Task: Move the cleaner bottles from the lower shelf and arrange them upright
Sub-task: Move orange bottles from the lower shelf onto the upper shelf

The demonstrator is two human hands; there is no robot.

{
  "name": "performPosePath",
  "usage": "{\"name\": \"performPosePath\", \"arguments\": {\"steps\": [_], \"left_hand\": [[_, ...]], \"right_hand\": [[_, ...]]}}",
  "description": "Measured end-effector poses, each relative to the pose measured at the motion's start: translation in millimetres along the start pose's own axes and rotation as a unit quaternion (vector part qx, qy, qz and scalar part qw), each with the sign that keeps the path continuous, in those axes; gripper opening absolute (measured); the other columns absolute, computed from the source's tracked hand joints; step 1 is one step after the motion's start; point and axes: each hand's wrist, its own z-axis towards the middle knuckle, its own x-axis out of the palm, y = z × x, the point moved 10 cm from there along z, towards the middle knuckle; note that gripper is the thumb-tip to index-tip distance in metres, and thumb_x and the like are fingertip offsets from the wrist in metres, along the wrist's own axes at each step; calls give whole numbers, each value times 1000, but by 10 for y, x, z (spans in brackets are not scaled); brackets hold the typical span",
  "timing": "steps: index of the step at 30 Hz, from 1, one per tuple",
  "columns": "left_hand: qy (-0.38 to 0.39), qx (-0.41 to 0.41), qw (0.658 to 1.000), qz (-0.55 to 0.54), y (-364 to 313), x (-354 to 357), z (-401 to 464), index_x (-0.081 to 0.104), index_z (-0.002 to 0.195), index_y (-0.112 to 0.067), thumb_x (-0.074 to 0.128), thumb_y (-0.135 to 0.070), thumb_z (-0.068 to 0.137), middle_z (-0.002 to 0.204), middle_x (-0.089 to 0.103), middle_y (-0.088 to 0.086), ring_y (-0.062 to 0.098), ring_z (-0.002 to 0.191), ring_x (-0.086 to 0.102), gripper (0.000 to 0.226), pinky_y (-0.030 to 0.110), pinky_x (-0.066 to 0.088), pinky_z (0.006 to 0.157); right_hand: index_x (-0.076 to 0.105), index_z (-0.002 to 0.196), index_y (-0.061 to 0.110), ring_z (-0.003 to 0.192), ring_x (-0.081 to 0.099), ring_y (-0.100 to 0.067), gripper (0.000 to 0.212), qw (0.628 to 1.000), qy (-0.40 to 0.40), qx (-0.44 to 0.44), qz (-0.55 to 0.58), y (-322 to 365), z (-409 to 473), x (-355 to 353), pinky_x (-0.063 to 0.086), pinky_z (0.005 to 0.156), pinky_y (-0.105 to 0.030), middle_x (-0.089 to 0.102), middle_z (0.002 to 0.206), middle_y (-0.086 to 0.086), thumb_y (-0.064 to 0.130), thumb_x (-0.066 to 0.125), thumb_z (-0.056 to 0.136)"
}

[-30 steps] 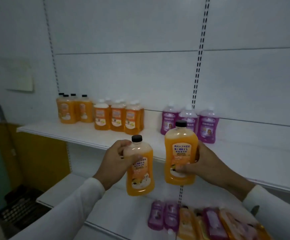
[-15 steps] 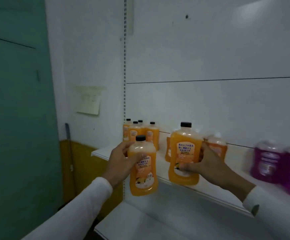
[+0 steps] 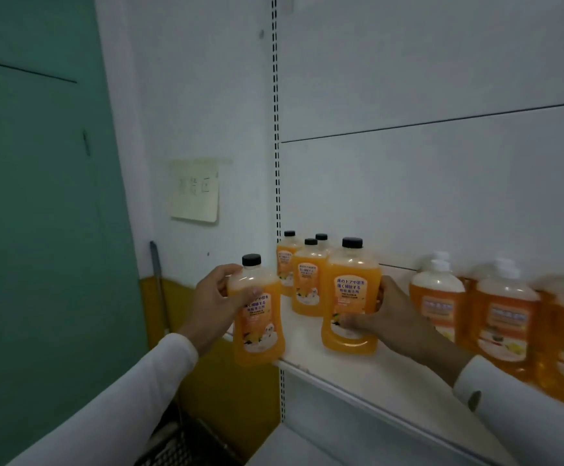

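I hold two upright orange cleaner bottles with black caps. My left hand [image 3: 218, 301] grips one bottle [image 3: 258, 317] at the left front corner of the upper shelf [image 3: 368, 368], its base level with the shelf edge. My right hand [image 3: 388, 314] grips the other bottle [image 3: 351, 297], which stands on or just above the shelf. Three more black-capped orange bottles [image 3: 307, 277] stand upright behind them at the back left.
Several orange bottles with white caps [image 3: 505, 314] stand in a row on the shelf to the right. A slotted upright rail [image 3: 276, 129] runs up the back wall. A dark basket [image 3: 186, 438] sits on the floor below. A green wall is at left.
The view swung left and closer to the shelf's left end. Both bottles moved up and onto the shelf's left corner, near the black-capped group. The lower shelf's lying bottles left the view.
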Motion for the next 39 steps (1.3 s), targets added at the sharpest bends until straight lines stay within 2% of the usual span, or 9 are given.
{"name": "performPosePath", "arguments": {"steps": [3,7,14,21,28,30,32,35,39], "left_hand": [[8,7,1000,21,191,-1,440,57,117,-18,75,-15,79,106,69,5,20,97,67,42,38,58,80],[24,-3,999,22,536,58,939,58,114,-21,75,-15,79,104,69,6,22,96,67,39,41,58,81],[109,25,994,0,890,413,1615,53,124,-22,70,-17,85,114,63,2,18,102,63,42,34,57,81],[189,59,979,-36,1093,726,2076,54,123,-26,68,-18,86,114,62,-4,12,101,63,40,27,56,76],[237,56,969,-52,1237,840,2199,50,128,-28,69,-26,84,118,60,-2,15,100,63,48,35,59,79],[251,54,966,-32,1267,838,2203,45,135,-27,69,-28,84,121,59,-3,12,102,62,57,31,57,80],[279,44,959,-3,1294,840,2184,40,138,-30,72,-35,80,121,60,-6,11,105,62,67,35,57,85],[309,34,949,57,1294,803,2066,40,132,-33,76,-34,76,117,59,-13,11,109,58,67,35,51,94],[308,22,930,202,1373,593,1937,33,143,-11,74,-37,79,135,51,3,21,123,51,80,32,44,97]], "right_hand": [[36,121,34,107,59,-10,75,1000,1,13,-1,-199,321,170,53,90,-31,55,114,17,35,86,65],[34,123,34,106,55,-7,76,999,-17,46,-11,-446,603,273,50,94,-32,52,114,19,34,85,67],[33,126,32,105,54,-7,77,990,-73,116,-25,-739,789,304,48,94,-31,52,111,20,34,84,69],[27,127,40,114,56,-9,79,975,-126,175,-47,-805,799,337,48,103,-41,53,120,21,44,79,67],[31,137,25,122,55,-17,82,954,-182,222,-85,-785,805,326,48,103,-42,54,127,11,33,79,71],[31,140,20,121,53,-15,77,949,-176,235,-113,-771,777,349,47,101,-36,51,126,11,28,76,78],[30,142,17,125,51,-19,77,945,-156,252,-137,-757,739,355,47,100,-35,51,134,5,29,74,81],[26,147,18,130,48,-23,84,932,-150,270,-188,-661,659,266,46,100,-35,46,144,-3,36,74,81],[24,149,19,130,48,-23,85,910,-164,258,-279,-378,528,126,47,100,-36,44,147,-4,47,69,82]]}}
